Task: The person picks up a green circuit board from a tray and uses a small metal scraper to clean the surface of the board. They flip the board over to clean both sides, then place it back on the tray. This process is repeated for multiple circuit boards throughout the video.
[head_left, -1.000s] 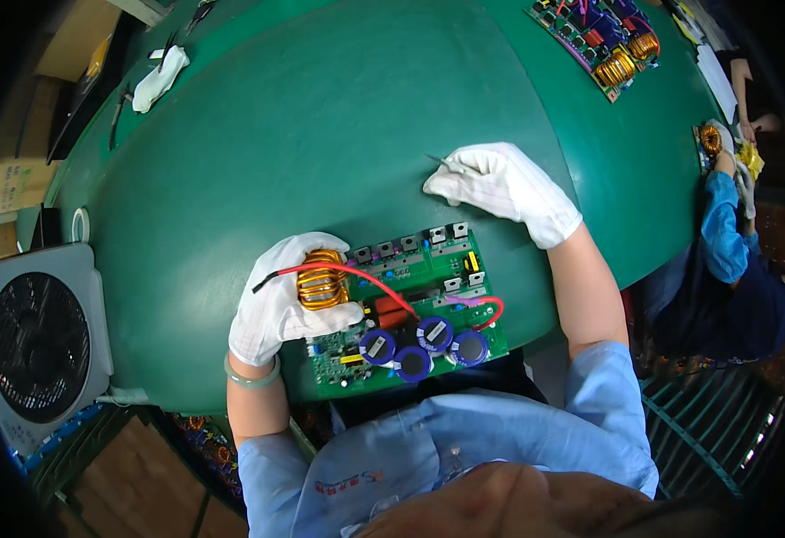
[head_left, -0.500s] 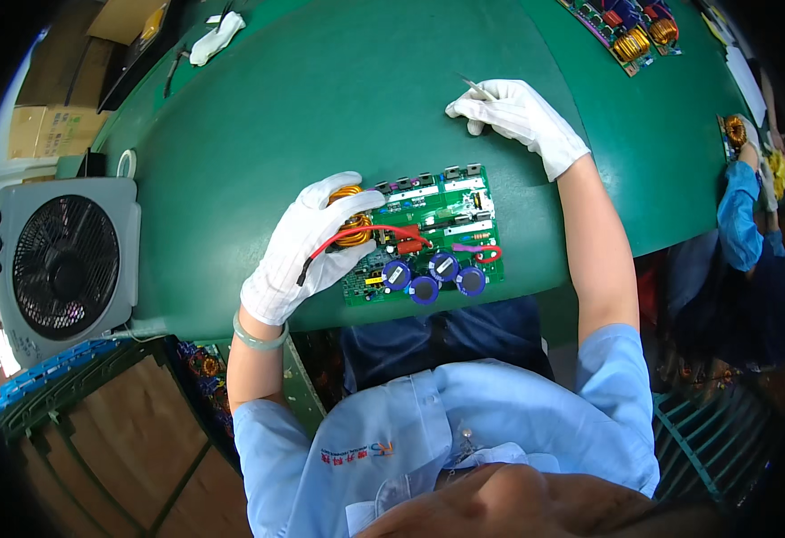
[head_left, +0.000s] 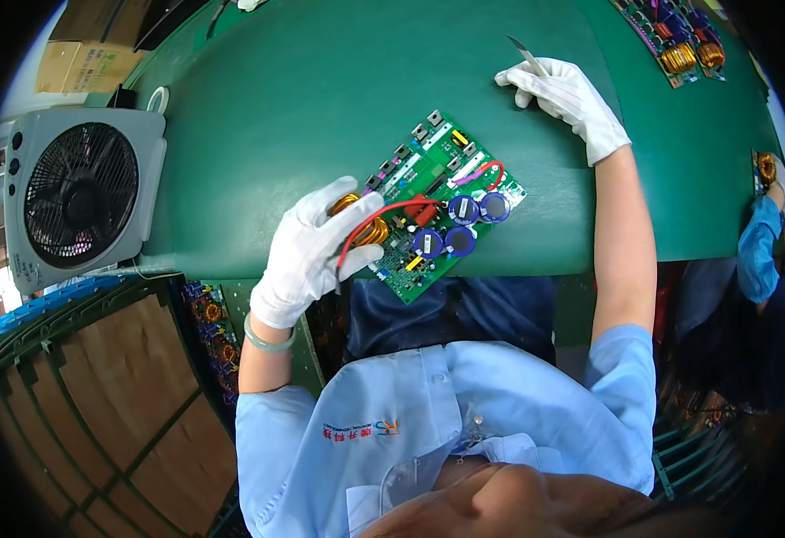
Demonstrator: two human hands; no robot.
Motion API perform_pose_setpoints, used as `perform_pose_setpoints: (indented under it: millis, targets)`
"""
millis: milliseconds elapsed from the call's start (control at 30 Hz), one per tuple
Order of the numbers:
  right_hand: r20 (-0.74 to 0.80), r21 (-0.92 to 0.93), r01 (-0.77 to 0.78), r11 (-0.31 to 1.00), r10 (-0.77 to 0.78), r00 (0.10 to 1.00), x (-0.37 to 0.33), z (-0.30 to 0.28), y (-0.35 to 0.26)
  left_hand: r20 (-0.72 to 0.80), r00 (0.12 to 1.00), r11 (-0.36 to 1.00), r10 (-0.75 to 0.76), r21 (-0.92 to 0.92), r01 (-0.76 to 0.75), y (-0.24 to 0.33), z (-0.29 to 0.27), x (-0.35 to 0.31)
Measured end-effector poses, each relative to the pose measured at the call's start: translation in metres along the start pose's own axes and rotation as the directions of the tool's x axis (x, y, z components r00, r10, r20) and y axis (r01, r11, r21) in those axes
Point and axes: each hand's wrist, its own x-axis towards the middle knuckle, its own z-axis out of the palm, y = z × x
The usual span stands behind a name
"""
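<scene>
A green circuit board (head_left: pixel 430 167) is turned at a slant near the table's front edge, its lower corner reaching past that edge. My left hand (head_left: pixel 304 251), in a white glove, is closed around the copper-wire coil (head_left: pixel 372 231) at the board's left end. A red wire (head_left: pixel 390 208) arcs from the board across that hand's fingers. Several dark blue round capacitors (head_left: pixel 428 243) stand on the right and near part of the board. Up and to the right, my gloved right hand (head_left: pixel 576 103) pinches a thin, pointed metal tool (head_left: pixel 527 56), apart from the board.
A grey box fan (head_left: pixel 78 193) stands at the left beside cardboard boxes (head_left: pixel 87 67). More boards with coils (head_left: pixel 670 45) lie at the far right of the green table (head_left: pixel 303 108). Another person's blue sleeve (head_left: pixel 758 251) shows at the right edge, near another board.
The board has swung counter-clockwise, its right end now farther from me, with my left hand still on the coil. My right hand appears farther right and up, though the whole view has shifted too.
</scene>
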Motion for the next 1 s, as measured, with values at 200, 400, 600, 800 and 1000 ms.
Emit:
perform_pose_setpoints:
  millis: [200, 400, 600, 800, 1000]
  targets:
    - [0.004, -0.02, -0.031, 0.999, 0.031, 1.0, -0.001, -0.005, -0.004, -0.021, 0.997, 0.991, -0.068, 0.112, 0.07, 0.017, 0.017, 0.002]
    - [-0.008, 0.055, -0.029, 0.998, 0.03, 1.0, 0.0, -0.004, -0.002, 0.032, 0.989, 0.976, -0.144, 0.167, 0.137, 0.012, 0.02, 0.001]
    - [0.006, 0.037, 0.02, 0.999, -0.021, 1.0, 0.002, -0.005, 0.001, -0.003, 0.996, 0.995, -0.089, -0.044, 0.089, 0.004, 0.013, -0.003]
    - [-0.005, -0.003, 0.056, 0.998, -0.056, 0.998, 0.001, -0.006, 0.002, -0.121, 0.981, 0.963, -0.149, -0.244, 0.116, -0.001, 0.012, -0.019]
    - [-0.034, -0.028, 0.033, 0.999, -0.034, 0.999, 0.001, -0.002, -0.001, -0.233, 0.958, 0.965, -0.169, -0.237, 0.112, -0.006, 0.014, -0.024]
